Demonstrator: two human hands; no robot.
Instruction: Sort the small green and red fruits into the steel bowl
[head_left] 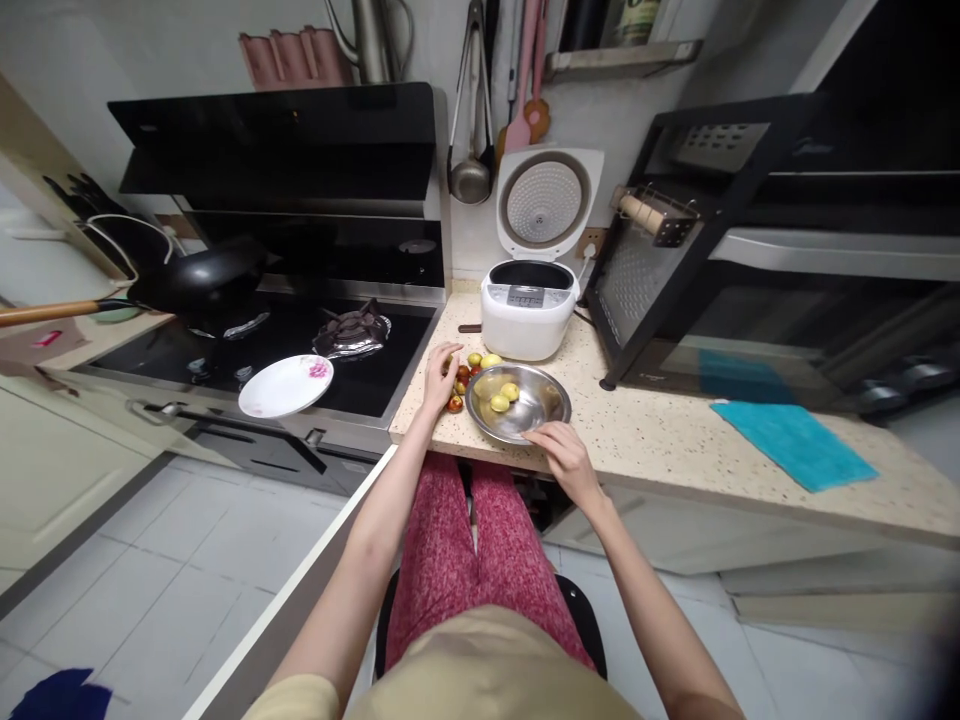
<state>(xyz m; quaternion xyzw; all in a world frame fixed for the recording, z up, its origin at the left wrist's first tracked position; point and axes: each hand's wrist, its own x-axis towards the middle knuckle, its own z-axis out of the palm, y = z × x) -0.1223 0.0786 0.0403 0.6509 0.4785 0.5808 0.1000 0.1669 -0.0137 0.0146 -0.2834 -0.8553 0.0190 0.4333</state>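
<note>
A steel bowl (pixel 553 400) sits near the counter's front edge with a few yellow-green fruits (pixel 500 402) in it, which look like fresh jujubes. My right hand (pixel 568 458) pinches the near rim of this bowl. Left of the bowl, red-brown and green jujubes (pixel 455 404) lie in a small pile on the counter. My left hand (pixel 441 377) rests against the left side of that pile, its fingers stretched out and partly covering some of the fruit.
Behind the bowl stands a white rice cooker (pixel 529 325) with its lid raised. A white plate (pixel 277 388) overhangs the front of the black stove (pixel 390 345), where a wok (pixel 202 280) also sits. A teal cloth (pixel 796 442) lies right, before an oven (pixel 817 310).
</note>
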